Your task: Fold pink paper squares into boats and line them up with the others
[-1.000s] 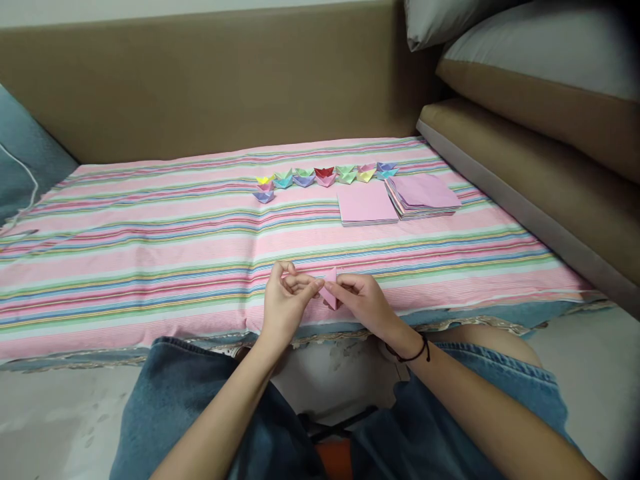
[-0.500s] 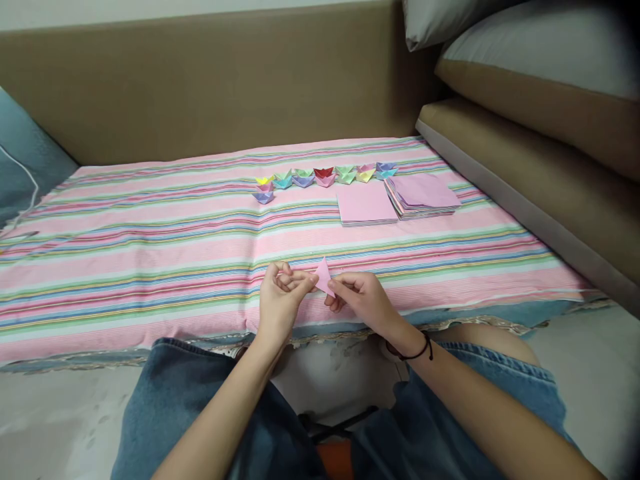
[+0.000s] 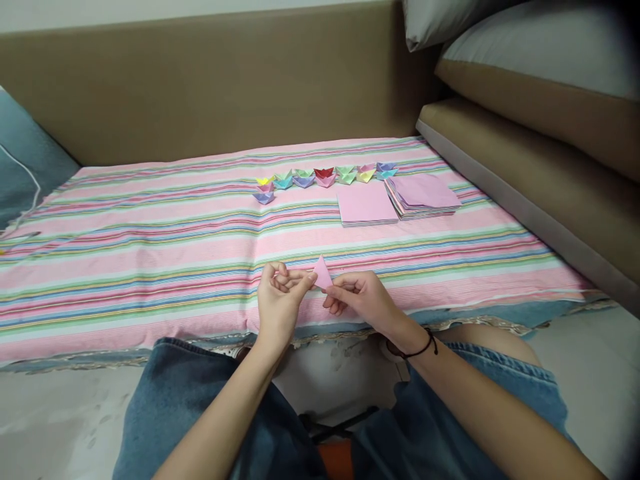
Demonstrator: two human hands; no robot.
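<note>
A small folded piece of pink paper (image 3: 323, 272), triangular in outline with one point upward, is held above the front part of the striped cloth. My left hand (image 3: 281, 293) is closed on its left edge, thumb against the fingers. At the lower right corner, my right hand (image 3: 357, 297) pinches the same paper between thumb and finger. Fingertips cover part of the paper's edges. Beyond the hands lies a neat stack of square pink-topped paper (image 3: 367, 203), with a second, looser paper stack (image 3: 425, 193) touching it on the right.
Several small folded paper boats (image 3: 304, 179) in many colours stand in a row behind the stacks. A striped cloth (image 3: 150, 267) covers the seat. Brown and grey cushions (image 3: 525, 180) are piled at the right, and a white cable (image 3: 27, 175) runs along the left side.
The pink paper has turned slightly and shifted a little left. My right thumb has moved from its right side to its lower corner. The boats and stacks stay put.
</note>
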